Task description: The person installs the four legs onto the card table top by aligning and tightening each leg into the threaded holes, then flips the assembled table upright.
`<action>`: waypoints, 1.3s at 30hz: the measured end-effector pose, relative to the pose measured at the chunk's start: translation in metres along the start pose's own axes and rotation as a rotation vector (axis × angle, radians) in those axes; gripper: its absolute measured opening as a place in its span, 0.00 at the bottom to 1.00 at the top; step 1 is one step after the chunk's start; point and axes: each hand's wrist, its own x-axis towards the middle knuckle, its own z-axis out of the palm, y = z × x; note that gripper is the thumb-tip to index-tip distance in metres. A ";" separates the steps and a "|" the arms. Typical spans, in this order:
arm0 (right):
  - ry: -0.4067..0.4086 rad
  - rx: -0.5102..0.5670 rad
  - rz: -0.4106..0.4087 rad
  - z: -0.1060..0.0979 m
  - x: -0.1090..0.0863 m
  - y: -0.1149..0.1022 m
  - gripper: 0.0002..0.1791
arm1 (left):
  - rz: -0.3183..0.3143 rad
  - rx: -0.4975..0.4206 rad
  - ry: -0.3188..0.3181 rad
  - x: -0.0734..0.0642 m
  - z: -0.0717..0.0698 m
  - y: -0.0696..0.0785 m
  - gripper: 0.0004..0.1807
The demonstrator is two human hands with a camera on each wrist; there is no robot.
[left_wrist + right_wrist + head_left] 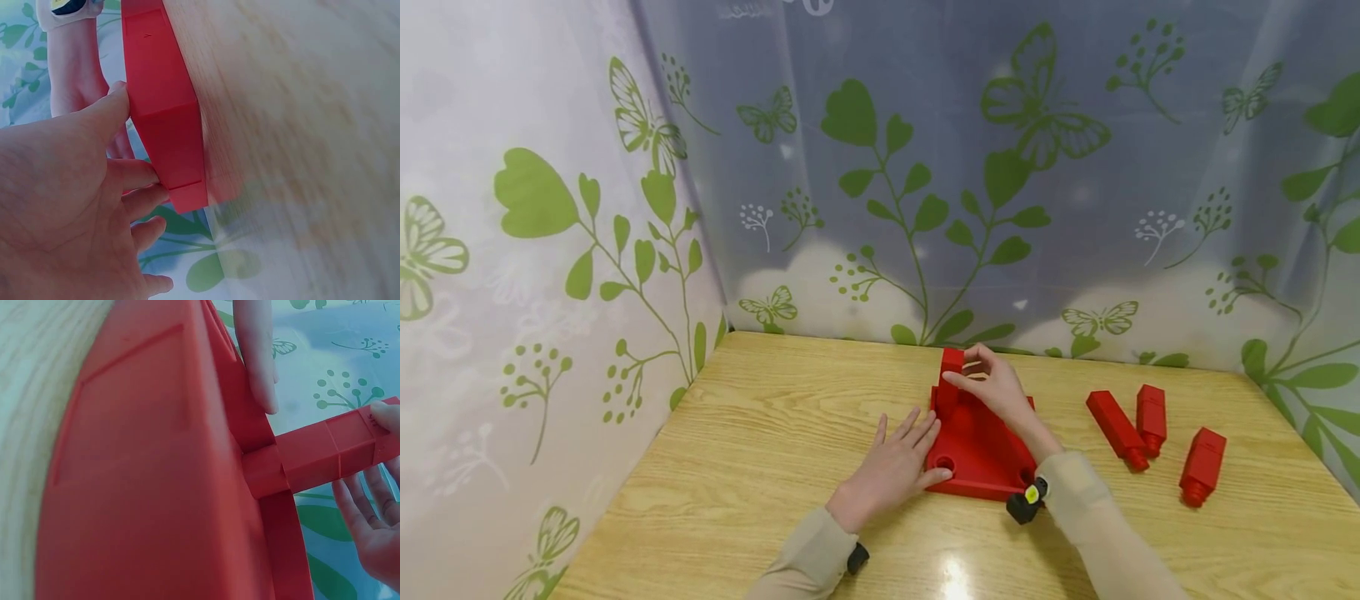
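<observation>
A red square base (pixel 981 454) with a raised rim and round corner holes lies on the table. At its far left corner a red square post (pixel 952 362) stands upright. My right hand (pixel 997 390) pinches the upper part of this post between thumb and fingers. In the right wrist view, the post (pixel 312 456) meets the base's corner, and its lower end is hidden there. My left hand (pixel 891 467) rests against the base's left side, fingers spread and thumb at the near left corner. The left wrist view shows its thumb and fingertips touching the base's outer wall (pixel 169 137).
On the right of the wooden table (pixel 760 442) lie three more red posts with round knobbed ends: a long one (pixel 1112 423), one beside it (pixel 1152 412) and one nearer (pixel 1204 462). A curtain (pixel 940 250) with green leaves and butterflies hangs behind the table.
</observation>
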 end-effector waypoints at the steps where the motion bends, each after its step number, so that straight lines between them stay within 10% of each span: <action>1: 0.000 0.004 -0.002 0.000 -0.001 0.000 0.21 | 0.000 0.002 0.000 0.000 0.000 0.000 0.41; 23: -0.065 0.004 -0.147 -0.051 -0.037 0.008 0.25 | 0.005 -0.013 0.000 0.001 0.000 -0.001 0.42; 39: 0.276 -0.604 -0.216 -0.131 -0.057 0.021 0.25 | 0.010 -0.021 0.002 0.000 0.000 0.000 0.42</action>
